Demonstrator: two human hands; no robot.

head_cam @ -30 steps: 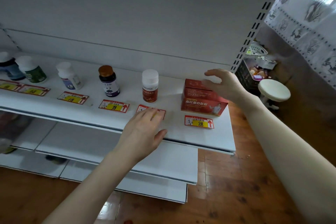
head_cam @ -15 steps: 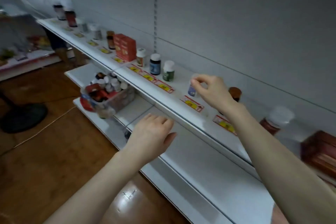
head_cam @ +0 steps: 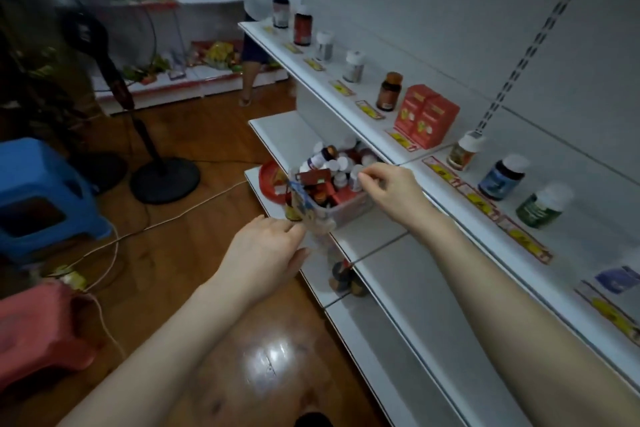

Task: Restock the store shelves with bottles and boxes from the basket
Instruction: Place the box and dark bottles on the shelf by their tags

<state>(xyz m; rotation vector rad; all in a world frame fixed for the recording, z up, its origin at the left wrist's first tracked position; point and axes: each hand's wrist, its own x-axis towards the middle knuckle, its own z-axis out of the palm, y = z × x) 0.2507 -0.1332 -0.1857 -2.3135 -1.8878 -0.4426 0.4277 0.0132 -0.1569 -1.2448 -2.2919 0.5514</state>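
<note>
The right hand (head_cam: pixel 385 184) pinches a white-capped bottle (head_cam: pixel 356 173) in the crowded basket (head_cam: pixel 349 211) on the middle shelf (head_cam: pixel 398 270). The left hand (head_cam: pixel 267 247) meets its corner, grip unclear. The top shelf (head_cam: pixel 588 236) looks partly stocked, with much left.

The top shelf (head_cam: pixel 588 246) holds a row of bottles (head_cam: pixel 389 92), two red boxes (head_cam: pixel 427 116) side by side, and yellow price tags (head_cam: pixel 481 203) along its front edge. The middle shelf (head_cam: pixel 388 253) holds a see-through basket (head_cam: pixel 343 211) full of bottles and boxes, with a red lid (head_cam: pixel 270 180) just beside it. Small dark bottles (head_cam: pixel 343 279) stand on the bottom shelf (head_cam: pixel 381 357). On the wood floor (head_cam: pixel 194 288) stand a blue stool (head_cam: pixel 41 191), a pink stool (head_cam: pixel 38 322) and a round black fan base (head_cam: pixel 165 180).
</note>
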